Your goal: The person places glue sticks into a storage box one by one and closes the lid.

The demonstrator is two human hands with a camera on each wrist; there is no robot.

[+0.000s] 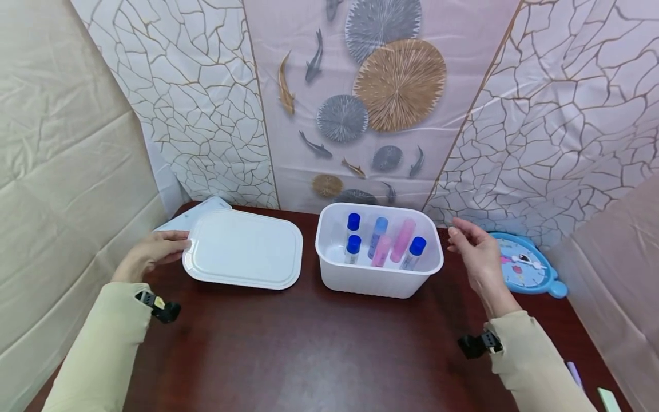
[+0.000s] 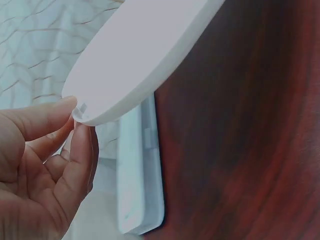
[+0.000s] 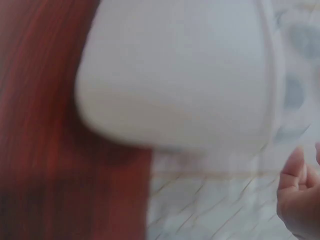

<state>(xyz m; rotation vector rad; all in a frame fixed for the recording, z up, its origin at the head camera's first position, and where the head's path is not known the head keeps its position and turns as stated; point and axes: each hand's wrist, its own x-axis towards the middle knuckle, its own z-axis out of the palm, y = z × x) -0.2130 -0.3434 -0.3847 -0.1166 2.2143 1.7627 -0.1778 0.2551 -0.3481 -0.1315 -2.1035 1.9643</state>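
My left hand [image 1: 157, 252] pinches the left edge of a white rounded lid [image 1: 244, 249], thumb on one face and fingers behind the rim. The left wrist view shows the lid [image 2: 135, 55] tilted up above the dark table, held at its corner by the hand [image 2: 45, 160]. Right of the lid stands a white plastic bin [image 1: 370, 280], uncovered, with several glue sticks inside; some have blue caps [image 1: 353, 244], others are pink [image 1: 403, 240]. My right hand [image 1: 479, 254] hovers beside the bin's right end, holding nothing, fingers loosely bent. In the right wrist view that hand [image 3: 302, 195] is apart from the bin [image 3: 175, 75].
A blue cartoon-shaped clock [image 1: 525, 264] lies behind the right hand. At the back left, a pale box [image 2: 137, 185] lies partly under the lid. A purple pen [image 1: 575, 375] and a light green item [image 1: 608, 399] are at the lower right. Patterned cloth hangs behind the table.
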